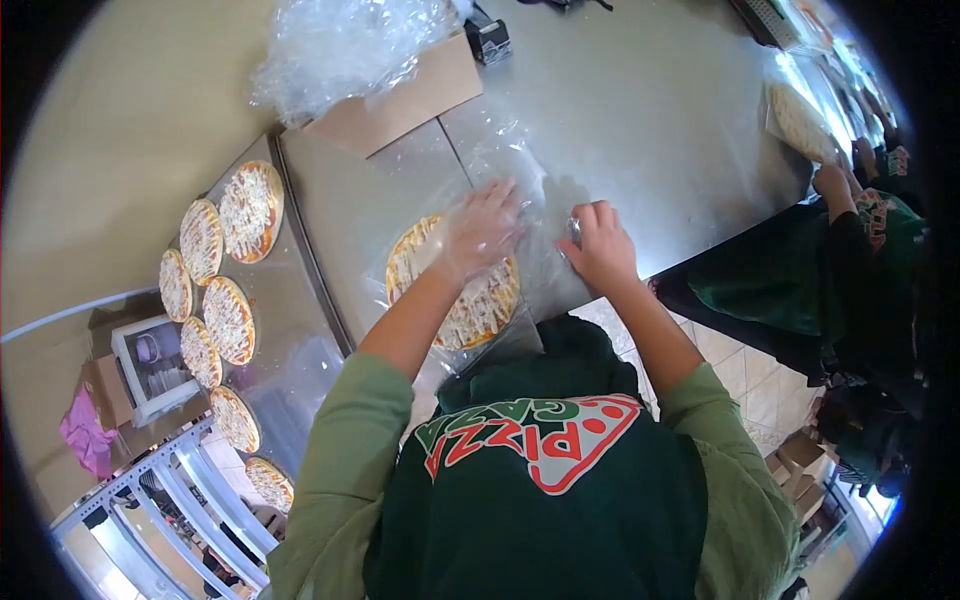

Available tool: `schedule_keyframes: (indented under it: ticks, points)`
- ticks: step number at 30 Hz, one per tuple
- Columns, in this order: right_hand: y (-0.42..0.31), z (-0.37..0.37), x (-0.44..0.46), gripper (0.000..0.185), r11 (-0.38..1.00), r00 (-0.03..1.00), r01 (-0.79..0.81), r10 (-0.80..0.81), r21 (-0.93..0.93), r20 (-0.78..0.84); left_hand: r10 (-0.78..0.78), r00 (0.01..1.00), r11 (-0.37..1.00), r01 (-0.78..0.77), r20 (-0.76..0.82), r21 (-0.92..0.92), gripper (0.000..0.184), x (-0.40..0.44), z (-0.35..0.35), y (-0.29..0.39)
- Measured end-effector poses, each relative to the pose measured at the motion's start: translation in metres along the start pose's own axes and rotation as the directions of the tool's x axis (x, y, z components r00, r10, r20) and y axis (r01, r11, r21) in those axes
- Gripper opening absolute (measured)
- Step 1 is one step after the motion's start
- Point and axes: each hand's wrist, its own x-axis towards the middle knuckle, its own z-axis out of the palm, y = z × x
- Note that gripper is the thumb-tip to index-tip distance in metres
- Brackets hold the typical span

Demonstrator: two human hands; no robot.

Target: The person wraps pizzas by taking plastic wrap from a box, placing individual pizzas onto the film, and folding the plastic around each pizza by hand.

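Note:
A pizza topped with shredded cheese [480, 315] lies on the metal table inside a clear plastic bag [540, 185]. My left hand [487, 230], in a clear glove, rests over the pizza's upper right part with its fingers stretched out. To the right of the bag, my right hand [603, 250] has curled fingers, with shiny clear plastic between thumb and forefinger that looks like the bag's edge. Exactly where the bag ends near that hand is hard to make out.
Several topped pizzas [229, 320] sit on the metal surface at left. A cardboard box [425, 95] with clear plastic bags [345, 50] stands at the back, beside a small black object [489, 40]. At right, a co-worker [870, 225] handles a bagged pizza [800, 122].

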Motion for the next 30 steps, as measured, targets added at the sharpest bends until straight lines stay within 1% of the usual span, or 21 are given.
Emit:
schedule_keyframes:
  ticks: [1, 4, 5, 6, 7, 10, 13, 14, 15, 16, 17, 18, 19, 20, 21, 22, 23, 25, 27, 29, 30]
  points:
    - [0.009, 0.008, 0.000, 0.023, 0.999, 0.999, 0.040, -0.040, 0.003, 0.017, 0.004, 1.000, 0.998, -0.005, 0.019, 0.055, 0.076, 0.018, 0.000, 0.001]
    - [0.034, 0.017, 0.002, 0.017, 0.975, 0.990, -0.139, 0.131, 0.175, 0.053, -0.031, 0.996, 0.986, 0.016, 0.088, 0.165, 0.094, 0.054, -0.005, 0.010]
    - [0.042, 0.017, 0.001, 0.016, 0.871, 0.935, -0.356, 0.327, 0.339, 0.141, -0.072, 0.990, 0.983, 0.050, 0.120, 0.174, 0.102, 0.061, -0.009, 0.012]
    - [0.047, 0.011, 0.001, 0.016, 0.693, 0.834, -0.550, 0.486, 0.466, 0.262, -0.114, 0.982, 0.979, 0.085, 0.154, 0.183, 0.111, 0.067, -0.014, 0.016]
    - [0.049, 0.009, -0.001, 0.016, 0.455, 0.695, -0.705, 0.595, 0.544, 0.404, -0.154, 0.970, 0.972, 0.114, 0.190, 0.203, 0.116, 0.071, -0.018, 0.019]
    - [0.055, 0.010, 0.002, 0.019, 0.165, 0.610, -0.729, 0.597, 0.664, 0.521, -0.251, 0.935, 0.948, 0.185, 0.251, 0.260, 0.128, 0.085, -0.024, 0.024]
    - [0.066, 0.012, 0.006, 0.018, 0.130, 0.591, -0.753, 0.563, 0.645, 0.577, -0.292, 0.916, 0.940, 0.221, 0.275, 0.262, 0.124, 0.093, -0.036, 0.030]
    - [0.068, 0.013, 0.007, 0.019, 0.292, 0.646, -0.736, 0.574, 0.610, 0.504, -0.304, 0.904, 0.941, 0.238, 0.299, 0.240, 0.119, 0.096, -0.043, 0.032]
    - [0.066, 0.011, 0.009, 0.019, 0.446, 0.702, -0.702, 0.568, 0.556, 0.430, -0.317, 0.892, 0.942, 0.256, 0.322, 0.218, 0.115, 0.096, -0.050, 0.032]
    - [0.060, 0.007, 0.014, 0.019, 0.588, 0.758, -0.650, 0.544, 0.482, 0.359, -0.255, 0.957, 0.966, 0.247, 0.137, 0.068, 0.108, 0.095, -0.048, 0.021]
    - [0.052, 0.002, 0.017, 0.019, 0.674, 0.839, -0.538, 0.483, 0.505, 0.250, -0.210, 0.975, 0.976, 0.205, -0.066, -0.074, 0.100, 0.090, -0.045, 0.002]
    - [0.034, -0.007, 0.023, 0.019, 0.748, 0.902, -0.418, 0.410, 0.516, 0.137, -0.183, 0.945, 0.971, 0.131, -0.270, -0.198, 0.093, 0.081, -0.046, -0.014]
    - [0.015, -0.015, 0.026, 0.018, 0.806, 0.944, -0.295, 0.329, 0.513, 0.025, -0.138, 0.885, 0.972, 0.035, -0.444, -0.232, 0.084, 0.067, -0.066, -0.020]
    - [-0.007, -0.022, 0.027, 0.017, 0.813, 0.977, -0.204, 0.206, 0.545, 0.060, -0.100, 0.794, 0.967, -0.065, -0.600, -0.247, 0.075, 0.050, -0.092, -0.020]
    - [-0.031, -0.024, 0.023, 0.017, 0.808, 0.993, -0.116, 0.080, 0.578, 0.088, -0.038, 0.784, 0.983, -0.082, -0.620, -0.163, 0.072, 0.029, -0.110, -0.017]
    - [-0.054, -0.021, 0.013, 0.019, 0.856, 0.987, 0.035, -0.112, 0.516, 0.118, 0.029, 0.771, 0.992, -0.100, -0.636, -0.077, 0.069, 0.004, -0.129, -0.011]
    - [-0.077, -0.019, 0.002, 0.022, 0.869, 0.942, 0.197, -0.296, 0.454, 0.158, 0.099, 0.755, 0.993, -0.120, -0.648, 0.012, 0.066, -0.023, -0.146, -0.002]
    - [-0.113, -0.009, -0.024, 0.024, 0.794, 0.836, 0.342, -0.502, 0.503, 0.224, 0.243, 0.715, 0.969, -0.158, -0.656, 0.188, 0.060, -0.070, -0.162, 0.014]
    - [-0.127, 0.010, -0.048, 0.022, 0.787, 0.768, 0.425, -0.575, 0.447, 0.282, 0.262, 0.825, 0.962, -0.181, -0.501, 0.205, 0.052, -0.100, -0.135, 0.021]
    - [-0.132, 0.032, -0.062, 0.019, 0.778, 0.713, 0.501, -0.619, 0.380, 0.328, 0.233, 0.936, 0.940, -0.148, -0.264, 0.306, 0.052, -0.120, -0.101, 0.024]
    - [-0.129, 0.041, -0.067, 0.018, 0.776, 0.698, 0.533, -0.629, 0.338, 0.344, 0.194, 0.955, 0.948, -0.124, -0.225, 0.293, 0.054, -0.122, -0.082, 0.018]
